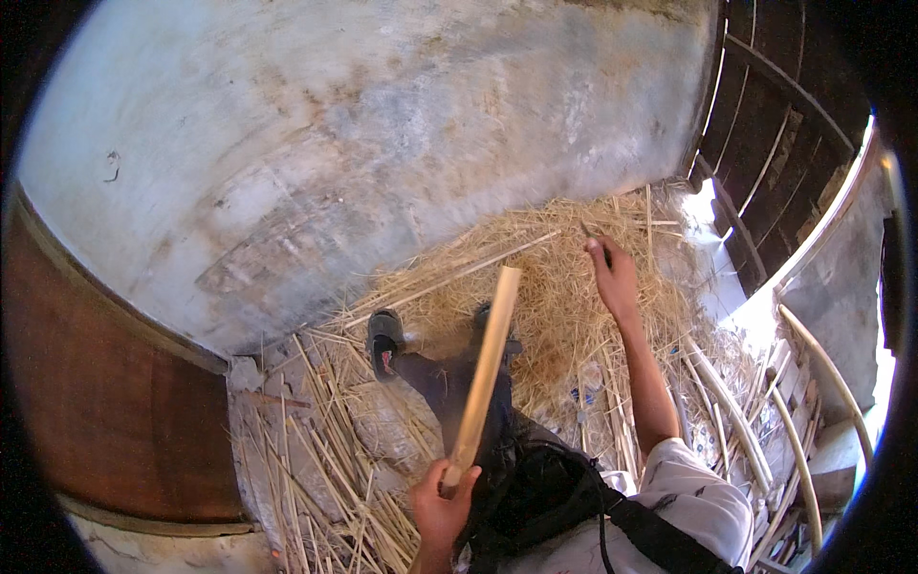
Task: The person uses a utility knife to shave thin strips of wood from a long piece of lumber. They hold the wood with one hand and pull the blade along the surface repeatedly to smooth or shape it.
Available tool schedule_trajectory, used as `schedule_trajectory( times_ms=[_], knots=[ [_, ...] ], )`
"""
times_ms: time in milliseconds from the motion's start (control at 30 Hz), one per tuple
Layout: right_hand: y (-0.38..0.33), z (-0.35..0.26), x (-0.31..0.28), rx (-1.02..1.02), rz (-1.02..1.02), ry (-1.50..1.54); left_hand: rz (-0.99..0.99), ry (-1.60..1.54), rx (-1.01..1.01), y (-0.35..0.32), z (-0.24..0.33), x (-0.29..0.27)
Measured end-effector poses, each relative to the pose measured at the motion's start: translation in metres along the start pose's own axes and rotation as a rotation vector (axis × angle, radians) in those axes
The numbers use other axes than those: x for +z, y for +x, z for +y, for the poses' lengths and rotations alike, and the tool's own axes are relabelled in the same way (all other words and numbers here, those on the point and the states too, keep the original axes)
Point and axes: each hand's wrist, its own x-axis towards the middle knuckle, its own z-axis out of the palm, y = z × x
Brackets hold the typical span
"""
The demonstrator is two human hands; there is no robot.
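Observation:
My left hand is closed round the lower end of a split bamboo piece, pale yellow-brown and long. The piece slants up and away, over my dark-trousered legs. Out to the right and farther forward, my right hand is closed on a small, thin, blade-like tool. Only its narrow tip shows beyond the fingers; the handle is hidden in the grip. The right hand is apart from the bamboo. Beneath both lies a heap of fine straw-coloured shavings.
Many thin bamboo strips litter the floor at left. Longer curved bamboo poles lie at right. A stained pale wall rises ahead, brown boarding stands left, and dark slats fill the upper right. My shoe rests near the shavings.

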Motion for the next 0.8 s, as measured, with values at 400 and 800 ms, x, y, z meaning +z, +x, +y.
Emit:
schedule_trajectory(
  times_ms=[400, 800],
  knots=[
    [-0.075, -0.094, 0.009, 0.161, -0.543, 0.622, -0.242, -0.203, -0.058, 0.031, 0.024, 0.004],
    [-0.088, -0.114, -0.001, 0.358, -0.454, 0.932, -0.555, -0.547, -0.119, 0.044, 0.044, -0.008]
  ],
)
